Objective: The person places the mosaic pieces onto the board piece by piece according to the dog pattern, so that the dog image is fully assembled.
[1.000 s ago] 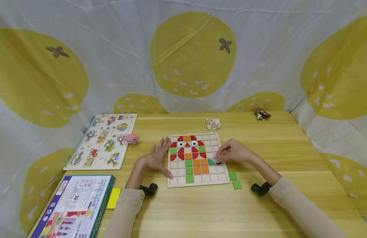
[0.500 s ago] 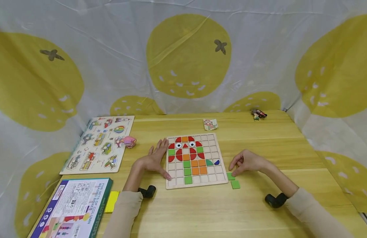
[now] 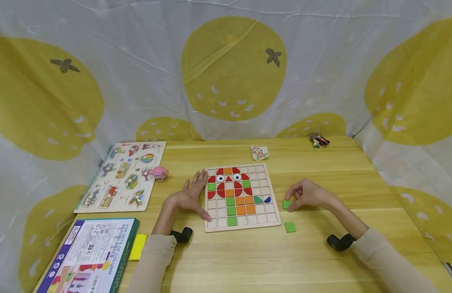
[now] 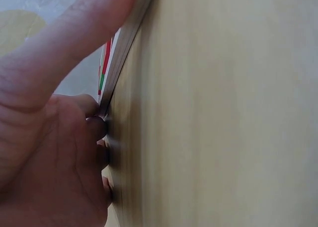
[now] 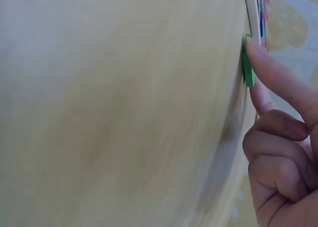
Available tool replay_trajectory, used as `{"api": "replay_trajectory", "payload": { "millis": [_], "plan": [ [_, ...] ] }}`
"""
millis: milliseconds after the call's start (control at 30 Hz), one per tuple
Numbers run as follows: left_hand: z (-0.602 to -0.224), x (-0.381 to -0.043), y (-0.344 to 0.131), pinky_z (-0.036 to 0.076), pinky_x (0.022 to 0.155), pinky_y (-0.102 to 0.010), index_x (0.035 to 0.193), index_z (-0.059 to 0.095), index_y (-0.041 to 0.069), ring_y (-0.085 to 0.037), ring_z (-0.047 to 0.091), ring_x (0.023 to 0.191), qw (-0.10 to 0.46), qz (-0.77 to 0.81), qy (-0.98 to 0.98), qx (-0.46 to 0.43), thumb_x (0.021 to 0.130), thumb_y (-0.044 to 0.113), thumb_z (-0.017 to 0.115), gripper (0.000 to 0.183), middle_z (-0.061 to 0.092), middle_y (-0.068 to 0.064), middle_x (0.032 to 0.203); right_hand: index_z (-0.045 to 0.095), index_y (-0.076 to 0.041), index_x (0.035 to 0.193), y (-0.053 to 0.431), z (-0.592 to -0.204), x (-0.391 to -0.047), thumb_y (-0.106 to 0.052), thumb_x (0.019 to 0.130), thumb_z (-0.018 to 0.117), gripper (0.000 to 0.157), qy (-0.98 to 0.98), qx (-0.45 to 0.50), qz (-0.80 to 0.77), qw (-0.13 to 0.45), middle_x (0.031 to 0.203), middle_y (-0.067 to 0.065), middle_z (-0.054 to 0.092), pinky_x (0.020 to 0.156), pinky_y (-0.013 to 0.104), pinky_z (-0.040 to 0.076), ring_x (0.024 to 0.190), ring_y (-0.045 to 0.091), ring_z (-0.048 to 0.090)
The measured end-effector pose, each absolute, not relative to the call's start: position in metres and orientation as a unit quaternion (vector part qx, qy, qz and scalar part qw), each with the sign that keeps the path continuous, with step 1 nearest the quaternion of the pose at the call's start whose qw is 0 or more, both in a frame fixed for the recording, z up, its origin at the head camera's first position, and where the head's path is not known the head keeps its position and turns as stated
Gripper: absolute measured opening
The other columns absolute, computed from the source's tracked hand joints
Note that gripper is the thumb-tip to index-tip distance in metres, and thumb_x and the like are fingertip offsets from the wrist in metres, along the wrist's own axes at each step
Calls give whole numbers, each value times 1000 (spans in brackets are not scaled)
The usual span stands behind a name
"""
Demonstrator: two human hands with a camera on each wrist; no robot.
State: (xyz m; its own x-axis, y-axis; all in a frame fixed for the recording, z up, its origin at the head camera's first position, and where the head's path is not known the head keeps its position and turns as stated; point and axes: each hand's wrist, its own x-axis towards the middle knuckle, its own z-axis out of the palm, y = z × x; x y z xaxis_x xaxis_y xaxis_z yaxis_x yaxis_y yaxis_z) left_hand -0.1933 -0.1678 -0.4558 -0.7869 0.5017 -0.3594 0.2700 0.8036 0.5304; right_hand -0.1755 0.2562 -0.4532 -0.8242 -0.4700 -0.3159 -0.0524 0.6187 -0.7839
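A wooden grid board (image 3: 262, 219) lies mid-table, with red, orange, green and eye-patterned pieces set in its squares. A teal curved piece (image 3: 258, 200) and a blue curved piece (image 3: 267, 199) sit in its right part. My left hand (image 3: 189, 199) is spread along the board's left side, the thumb over its near left corner. Just right of the board, my right hand (image 3: 307, 194) pinches a green square tile (image 3: 286, 204) between thumb and index finger. In the right wrist view this green tile (image 5: 248, 63) stands tilted at the fingertips. Another green tile (image 3: 290, 227) lies nearer me.
A small picture card (image 3: 260, 153) lies behind the board, and small figures (image 3: 319, 141) sit at the far right. To the left are a picture puzzle board (image 3: 116, 175), a pink toy (image 3: 160, 173), a boxed set (image 3: 90, 252) and a yellow piece (image 3: 138, 246).
My right hand has left the blue piece in the board and moved right to a green tile. It has shifted that tile farther back, apart from the other. My left hand stays put.
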Motion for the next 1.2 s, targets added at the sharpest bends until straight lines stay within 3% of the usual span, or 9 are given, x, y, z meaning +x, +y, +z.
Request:
{"api": "replay_trajectory", "payload": {
  "millis": [267, 467, 567, 867, 1100, 1200],
  "plan": [
    [-452, -192, -167, -8, 121, -56, 154, -14, 10, -29, -20, 150, 251, 231, 917, 209, 56, 53, 89, 148, -20, -11, 162, 72, -8, 95, 246, -448, -172, -21, 74, 83, 26, 885, -160, -382, 213, 63, -1, 48, 51, 20, 33, 56, 8, 39],
    [-453, -193, -168, -7, 120, -57, 154, -13, 9, -31, -19, 150, 247, 230, 916, 218, 56, 53, 89, 149, -19, -12, 162, 74, -14, 96, 211, -445, -165, -24, 75, 83, 24, 871, -208, -399, 198, 59, -4, 40, 52, 18, 32, 55, 4, 35],
    [-454, -194, -167, -8, 121, -57, 154, -14, 9, -31, -20, 150, 247, 235, 914, 219, 56, 52, 89, 149, -20, -12, 162, 75, -12, 94, 194, -445, -162, -22, 76, 82, 23, 868, -228, -398, 191, 58, -4, 40, 51, 17, 31, 55, 4, 34],
    [-454, -193, -168, -9, 120, -58, 154, -13, 8, -32, -20, 149, 246, 245, 911, 221, 56, 53, 89, 148, -19, -12, 162, 78, -10, 91, 183, -447, -162, -11, 73, 83, 19, 866, -218, -403, 201, 52, -4, 35, 48, 16, 26, 48, 4, 27],
    [-453, -192, -167, -8, 121, -57, 154, -13, 9, -30, -20, 150, 248, 241, 913, 218, 56, 50, 90, 148, -19, -11, 162, 78, -9, 89, 177, -451, -164, -12, 72, 84, 18, 860, -223, -411, 206, 59, -4, 43, 47, 17, 25, 50, 4, 29],
    [-454, -192, -168, -8, 121, -57, 154, -14, 9, -30, -20, 150, 248, 239, 914, 215, 56, 50, 90, 148, -20, -11, 162, 78, -11, 91, 179, -450, -165, -14, 73, 84, 20, 856, -224, -412, 215, 55, -3, 38, 47, 17, 25, 50, 6, 29]
  ]
}}
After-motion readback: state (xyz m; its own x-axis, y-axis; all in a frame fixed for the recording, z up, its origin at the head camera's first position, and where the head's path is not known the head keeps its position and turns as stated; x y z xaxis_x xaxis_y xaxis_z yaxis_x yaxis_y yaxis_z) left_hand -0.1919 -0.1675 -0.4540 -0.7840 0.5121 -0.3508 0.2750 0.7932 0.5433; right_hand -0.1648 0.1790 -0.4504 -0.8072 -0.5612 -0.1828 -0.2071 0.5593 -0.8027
